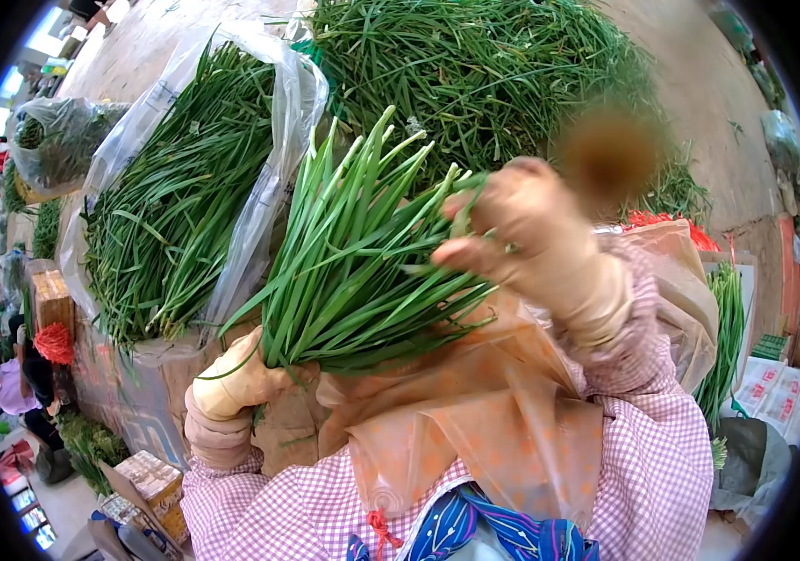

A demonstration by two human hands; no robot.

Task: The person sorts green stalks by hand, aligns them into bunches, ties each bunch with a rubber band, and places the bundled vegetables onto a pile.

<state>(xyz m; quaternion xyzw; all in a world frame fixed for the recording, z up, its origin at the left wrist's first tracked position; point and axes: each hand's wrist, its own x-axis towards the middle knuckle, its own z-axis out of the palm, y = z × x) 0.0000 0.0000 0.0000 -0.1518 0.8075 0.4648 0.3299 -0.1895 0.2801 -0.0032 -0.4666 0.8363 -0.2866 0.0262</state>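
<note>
No lettering can be read with certainty.
Red print on white packs at right and dark marks on the clear plastic bag are too small or blurred.

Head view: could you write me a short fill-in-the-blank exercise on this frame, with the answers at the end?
1. Of its upper and lower ends in the picture, the left hand grips the bunch of greens nearer the ____ one.
2. Next to the sharper left hand, the right hand looks ____.
3. The clear plastic bag stands on the picture's ____ side of the bunch.
4. The big loose pile of greens reaches the picture's ____ edge.

Missing words: lower; blurred; left; top.
</note>
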